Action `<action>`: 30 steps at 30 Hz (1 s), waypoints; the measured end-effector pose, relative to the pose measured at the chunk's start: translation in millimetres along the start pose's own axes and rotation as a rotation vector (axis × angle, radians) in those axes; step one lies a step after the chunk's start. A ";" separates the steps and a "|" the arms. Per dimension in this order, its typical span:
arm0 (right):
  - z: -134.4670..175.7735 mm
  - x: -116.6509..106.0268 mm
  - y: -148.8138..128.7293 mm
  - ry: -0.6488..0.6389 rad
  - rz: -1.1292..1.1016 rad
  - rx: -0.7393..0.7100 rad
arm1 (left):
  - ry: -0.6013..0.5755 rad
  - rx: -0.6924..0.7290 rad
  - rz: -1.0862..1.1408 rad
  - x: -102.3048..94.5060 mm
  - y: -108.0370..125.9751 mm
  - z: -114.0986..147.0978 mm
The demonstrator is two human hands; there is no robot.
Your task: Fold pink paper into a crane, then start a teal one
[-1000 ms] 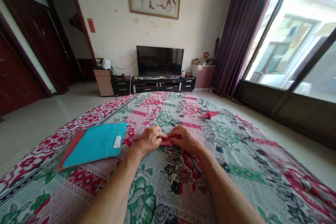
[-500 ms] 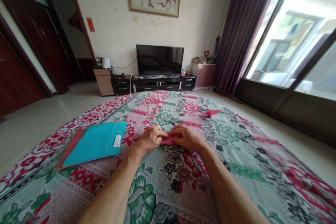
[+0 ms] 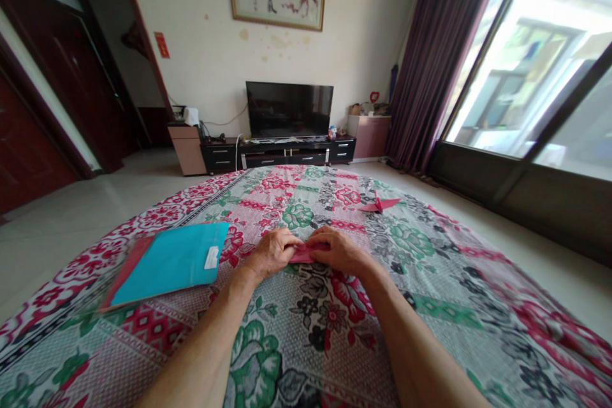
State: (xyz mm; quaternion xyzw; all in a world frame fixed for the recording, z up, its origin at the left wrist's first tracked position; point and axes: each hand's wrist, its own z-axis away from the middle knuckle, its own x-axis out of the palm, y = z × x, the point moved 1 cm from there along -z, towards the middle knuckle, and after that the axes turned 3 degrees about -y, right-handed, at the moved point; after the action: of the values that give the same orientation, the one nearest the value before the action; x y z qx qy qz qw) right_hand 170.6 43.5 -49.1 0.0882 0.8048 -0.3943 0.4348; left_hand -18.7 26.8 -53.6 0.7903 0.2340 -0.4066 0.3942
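Observation:
A small folded piece of pink paper (image 3: 302, 256) lies between my hands over the middle of the table. My left hand (image 3: 273, 252) pinches its left side, thumb and fingers closed on it. On the other side my right hand (image 3: 335, 248) grips the paper too, its fingertips nearly meeting those of the left. The fingers hide much of the paper, so its exact folds cannot be made out. Farther off to the right, a folded pink paper crane (image 3: 379, 205) rests on the cloth.
A round table with a flowered tablecloth (image 3: 258, 357) spreads in front of me. To the left lies a clear packet of blue and red paper sheets (image 3: 172, 261). Beyond the table stand a television (image 3: 289, 109) and a low black cabinet (image 3: 287, 156).
Both hands keep their hold on the pink paper with barely any shift of the fingers. The whole view has moved very slightly.

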 end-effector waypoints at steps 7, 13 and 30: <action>0.7 -0.8 2.0 0.024 -0.007 0.027 | -0.023 0.010 0.001 -0.6 -0.3 0.5; 0.3 -0.2 3.9 0.024 -0.002 0.014 | -0.008 -0.011 -0.122 -0.5 5.3 -2.7; 2.1 -0.9 4.3 0.029 0.005 0.048 | 0.020 -0.006 -0.131 8.8 0.5 -3.4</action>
State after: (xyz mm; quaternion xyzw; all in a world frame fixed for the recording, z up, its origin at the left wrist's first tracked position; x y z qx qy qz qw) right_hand 174.6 45.1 -51.4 0.1065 0.8012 -0.4109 0.4218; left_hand -11.8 29.7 -59.5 0.7761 0.2906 -0.4227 0.3667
